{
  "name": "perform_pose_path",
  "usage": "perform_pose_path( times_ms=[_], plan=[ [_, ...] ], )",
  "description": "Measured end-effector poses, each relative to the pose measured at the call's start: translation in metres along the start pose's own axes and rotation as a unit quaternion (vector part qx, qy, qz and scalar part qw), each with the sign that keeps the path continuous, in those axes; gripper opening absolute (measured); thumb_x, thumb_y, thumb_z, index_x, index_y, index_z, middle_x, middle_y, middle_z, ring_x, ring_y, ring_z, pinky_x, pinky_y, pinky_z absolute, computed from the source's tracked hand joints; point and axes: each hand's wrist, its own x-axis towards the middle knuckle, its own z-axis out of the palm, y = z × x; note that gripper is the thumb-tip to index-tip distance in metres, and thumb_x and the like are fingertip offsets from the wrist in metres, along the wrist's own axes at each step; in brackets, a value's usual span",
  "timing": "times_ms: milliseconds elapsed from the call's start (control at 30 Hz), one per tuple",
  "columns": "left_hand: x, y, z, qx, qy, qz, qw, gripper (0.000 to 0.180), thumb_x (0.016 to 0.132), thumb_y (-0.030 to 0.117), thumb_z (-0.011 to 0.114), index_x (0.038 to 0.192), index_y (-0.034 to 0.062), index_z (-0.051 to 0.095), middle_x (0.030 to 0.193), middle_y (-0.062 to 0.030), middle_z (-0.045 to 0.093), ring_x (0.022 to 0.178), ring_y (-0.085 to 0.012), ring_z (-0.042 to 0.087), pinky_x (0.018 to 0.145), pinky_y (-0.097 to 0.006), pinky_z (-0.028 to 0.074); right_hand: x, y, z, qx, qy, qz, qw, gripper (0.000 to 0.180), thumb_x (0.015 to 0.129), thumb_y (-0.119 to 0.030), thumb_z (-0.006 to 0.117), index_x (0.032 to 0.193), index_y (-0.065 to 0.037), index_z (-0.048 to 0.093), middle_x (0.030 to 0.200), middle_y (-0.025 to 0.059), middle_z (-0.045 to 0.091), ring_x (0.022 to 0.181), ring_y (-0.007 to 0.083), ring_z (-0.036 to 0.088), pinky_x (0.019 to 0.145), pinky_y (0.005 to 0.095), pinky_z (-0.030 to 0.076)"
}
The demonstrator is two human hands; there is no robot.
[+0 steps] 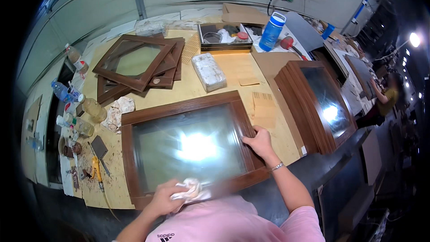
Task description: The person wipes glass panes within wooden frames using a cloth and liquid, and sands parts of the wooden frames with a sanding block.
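Observation:
A brown wooden cabinet door with a glass pane (154, 145) lies flat on the worktable in front of me, strong light glaring off the glass. My left hand (165, 200) is closed on a crumpled white cloth (193, 191), at the door's near edge. With its thumb on top, my right hand (260, 144) grips the right side of the frame; its other fingers are mostly hidden. Beyond the door sits a whitish, tape-wrapped block (209, 72). A stained rag (120, 112) lies by the door's far left corner.
Several similar frames (134, 62) are piled at the back left; more stand stacked (309, 103) at the right. Bottles (93, 109) and a yellow-handled tool (96, 168) occupy the left side. Farther back are a box of supplies (225, 45) and a blue bottle (272, 33). Another person (385, 98) works far right.

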Motion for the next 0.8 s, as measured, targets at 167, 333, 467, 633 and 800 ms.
perform_pose_path(
  times_ms=[167, 333, 467, 633, 800],
  plan=[
    [-0.037, 0.007, 0.017, -0.04, 0.166, -0.029, 0.985, 0.034, 0.066, 0.008, 0.07, 0.098, -0.0013, 0.071, 0.096, -0.0169, 0.067, 0.086, -0.0295, 0.067, 0.078, -0.034, 0.052, 0.006, 0.021, -0.006, 0.163, -0.029, 0.057, 0.985, 0.049, 0.07, -0.02, 0.074, 0.108, 0.008, 0.059, 0.085, 0.0216, 0.069, 0.074, 0.0312, 0.069, 0.071, 0.0376, 0.054],
    [0.008, 0.027, 0.005, -0.091, 0.323, -0.011, 0.942, 0.039, 0.069, -0.003, 0.061, 0.108, -0.0086, 0.063, 0.105, -0.0163, 0.062, 0.097, -0.0256, 0.063, 0.087, -0.032, 0.048, -0.016, 0.007, 0.001, -0.004, 0.02, 0.002, 1.0, 0.038, 0.074, -0.017, 0.07, 0.105, 0.004, 0.064, 0.095, 0.0208, 0.062, 0.091, 0.0327, 0.061, 0.082, 0.0389, 0.049],
    [0.088, 0.042, 0.009, -0.008, 0.255, 0.092, 0.963, 0.04, 0.075, -0.002, 0.061, 0.115, -0.0036, 0.064, 0.113, -0.0172, 0.062, 0.102, -0.0293, 0.063, 0.089, -0.034, 0.049, -0.034, 0.01, 0.008, 0.005, 0.045, -0.027, 0.999, 0.04, 0.073, -0.021, 0.073, 0.106, 0.0, 0.067, 0.097, 0.0209, 0.054, 0.095, 0.0355, 0.055, 0.087, 0.0414, 0.045],
    [0.195, 0.061, 0.079, 0.155, 0.108, 0.222, 0.957, 0.036, 0.079, 0.008, 0.066, 0.115, 0.009, 0.065, 0.109, -0.0161, 0.06, 0.097, -0.0361, 0.061, 0.082, -0.043, 0.05, -0.041, 0.019, 0.022, 0.027, 0.085, -0.06, 0.994, 0.034, 0.071, -0.021, 0.077, 0.097, -0.001, 0.069, 0.1, 0.0213, 0.06, 0.091, 0.0362, 0.063, 0.081, 0.0433, 0.051],
    [0.311, 0.056, 0.088, 0.314, 0.101, 0.249, 0.911, 0.023, 0.08, 0.012, 0.063, 0.102, 0.0138, 0.068, 0.095, -0.0131, 0.059, 0.09, -0.0329, 0.061, 0.075, -0.046, 0.047, -0.044, 0.023, 0.019, -0.069, 0.087, -0.031, 0.993, 0.049, 0.073, -0.026, 0.078, 0.111, 0.0, 0.064, 0.107, 0.0192, 0.058, 0.096, 0.0361, 0.062, 0.081, 0.0446, 0.051]
  ],
)
